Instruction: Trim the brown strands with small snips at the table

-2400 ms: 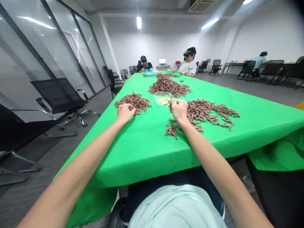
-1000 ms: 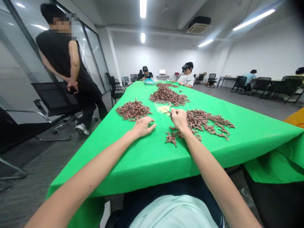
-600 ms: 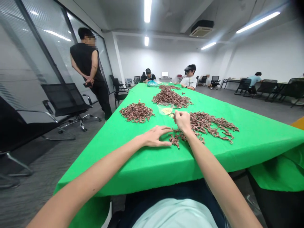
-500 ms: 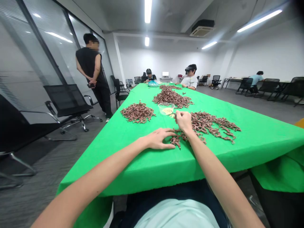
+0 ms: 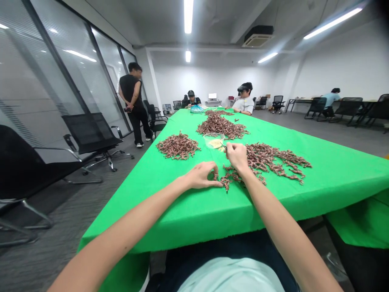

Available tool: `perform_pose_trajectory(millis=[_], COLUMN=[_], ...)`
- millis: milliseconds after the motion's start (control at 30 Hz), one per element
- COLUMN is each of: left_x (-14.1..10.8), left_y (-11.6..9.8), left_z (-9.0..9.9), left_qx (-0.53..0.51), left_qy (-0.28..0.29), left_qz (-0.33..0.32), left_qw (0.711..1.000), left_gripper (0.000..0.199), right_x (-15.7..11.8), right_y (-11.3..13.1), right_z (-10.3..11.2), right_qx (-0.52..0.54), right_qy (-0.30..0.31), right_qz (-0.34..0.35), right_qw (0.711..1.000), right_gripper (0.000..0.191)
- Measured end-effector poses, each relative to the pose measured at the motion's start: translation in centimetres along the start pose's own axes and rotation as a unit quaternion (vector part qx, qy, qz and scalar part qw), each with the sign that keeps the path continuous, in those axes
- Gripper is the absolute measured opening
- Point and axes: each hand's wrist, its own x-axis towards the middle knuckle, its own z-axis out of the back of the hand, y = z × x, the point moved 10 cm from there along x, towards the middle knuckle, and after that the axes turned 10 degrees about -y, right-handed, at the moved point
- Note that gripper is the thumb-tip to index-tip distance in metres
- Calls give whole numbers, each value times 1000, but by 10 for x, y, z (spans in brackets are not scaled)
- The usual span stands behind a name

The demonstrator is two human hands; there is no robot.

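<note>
**How is the left hand placed?**
The left hand is laid low on the green-covered counter, half open, with its fingers curled down toward a few reddish-brown bits beside a tangled clump. Whether any bit is gripped cannot be told.

**And the right hand?**
The right hand is drawn into a pinch just above the clump. A thin dark tip shows at its fingers, but whether it is held cannot be told.

**Where do the things lie?**
The clump is placed between the hands, at the near end of a larger spread. A clear bowl stands farther off, and another pile lies to the left.

**What serves the handling well?**
Fingers are best kept low and close, so that neighbouring strands are not dragged.
</note>
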Motion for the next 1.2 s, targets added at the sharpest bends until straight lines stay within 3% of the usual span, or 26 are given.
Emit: perform_pose_trajectory(millis=[200, 567, 733, 900, 1200], left_x=[-1, 0, -3, -4, -11], left_y=[9, 17, 25, 30, 48], left_z=[1, 4, 6, 17, 44], left_qx=[13, 93, 94, 29, -62], left_qy=[-15, -63, -94, -159, -271], left_qz=[31, -1, 58, 101, 203], left_qw=[999, 994, 989, 982, 939], left_gripper=[48, 38, 44, 54, 50], right_x=[0, 1, 1, 0, -1], right_y=[1, -3, -2, 1, 0], right_z=[1, -4, -6, -5, -8], right_qx=[-3, -6, -3, -3, 1], right_qy=[2, 9, 20, 23, 35], right_qz=[5, 4, 6, 12, 7], right_qw=[1000, 1000, 1000, 1000, 999], right_gripper=[49, 48, 48, 48, 47])
